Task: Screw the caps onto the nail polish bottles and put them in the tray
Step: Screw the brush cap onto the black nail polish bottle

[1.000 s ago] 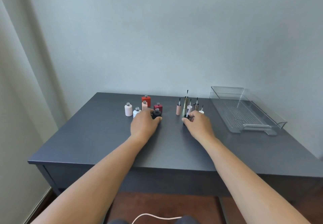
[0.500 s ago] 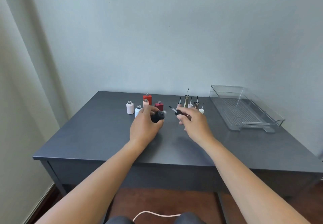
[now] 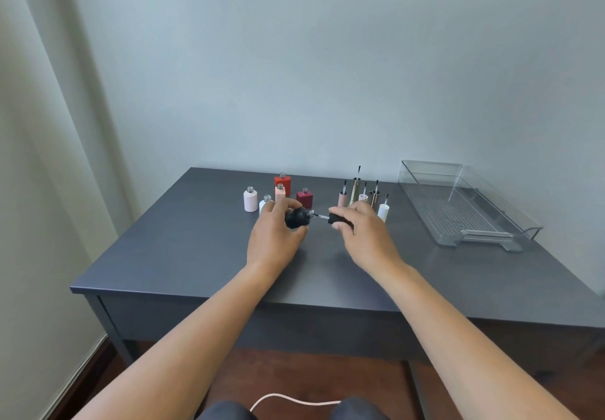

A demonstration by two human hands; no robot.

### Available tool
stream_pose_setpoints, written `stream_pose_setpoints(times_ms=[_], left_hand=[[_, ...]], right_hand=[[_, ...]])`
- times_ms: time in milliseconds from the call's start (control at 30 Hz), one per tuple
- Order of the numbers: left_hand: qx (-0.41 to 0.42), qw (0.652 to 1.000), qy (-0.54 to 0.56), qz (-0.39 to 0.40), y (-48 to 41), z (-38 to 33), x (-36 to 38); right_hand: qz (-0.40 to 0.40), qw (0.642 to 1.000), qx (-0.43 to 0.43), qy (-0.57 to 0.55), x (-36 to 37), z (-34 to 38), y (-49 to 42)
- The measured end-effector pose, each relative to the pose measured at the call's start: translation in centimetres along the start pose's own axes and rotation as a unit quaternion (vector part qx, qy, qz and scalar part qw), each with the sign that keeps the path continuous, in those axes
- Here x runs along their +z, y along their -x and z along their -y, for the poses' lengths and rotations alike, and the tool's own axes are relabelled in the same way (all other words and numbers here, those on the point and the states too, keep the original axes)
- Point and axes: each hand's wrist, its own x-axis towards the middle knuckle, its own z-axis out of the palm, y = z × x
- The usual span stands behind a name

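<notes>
My left hand (image 3: 275, 239) holds a black nail polish bottle (image 3: 297, 217) tilted on its side, its neck pointing right. My right hand (image 3: 366, 236) grips a black cap (image 3: 339, 218) with its brush stem pointing left into the bottle's neck. Both are lifted a little above the dark grey table (image 3: 196, 255). Behind my left hand stand several open bottles: pale pink (image 3: 250, 200), white (image 3: 264, 204), red (image 3: 282, 182), peach (image 3: 280, 193) and dark red (image 3: 304, 198). Behind my right hand several caps stand with brushes up, among them a white cap (image 3: 383, 211) and a gold cap (image 3: 356, 188).
A clear plastic tray (image 3: 510, 223) with a ribbed floor sits at the table's right, with nothing in it. A pale wall runs behind the table. A pink cable (image 3: 288, 398) lies on the floor by my knees.
Both hands lifted the black bottle and the black cap off the table and brought them together; the brush tip now meets the bottle's neck.
</notes>
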Motion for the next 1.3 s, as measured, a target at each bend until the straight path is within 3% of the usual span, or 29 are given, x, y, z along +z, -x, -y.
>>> stream_pose_setpoints(times_ms=[267, 467, 600, 967, 1300], left_hand=[[0.02, 1.0, -0.006, -0.006, 0.1, 0.2, 0.1], [0.033, 0.999, 0.006, 0.003, 0.2, 0.2, 0.1], [0.042, 0.999, 0.012, 0.003, 0.3, 0.2, 0.1], [0.064, 0.998, -0.001, 0.0, 0.4, 0.3, 0.2], [0.097, 0.995, -0.004, -0.01, 0.5, 0.2, 0.3]], right_hand=[[-0.005, 0.999, -0.014, -0.041, 0.0, 0.2, -0.2], [-0.011, 0.978, 0.071, -0.196, -0.2, 0.7, -0.4], [-0.02, 0.967, 0.08, -0.242, 0.1, 0.8, -0.5], [-0.009, 0.956, 0.084, -0.282, 0.1, 0.8, -0.2], [0.01, 0.973, 0.119, -0.199, -0.3, 0.3, -0.4]])
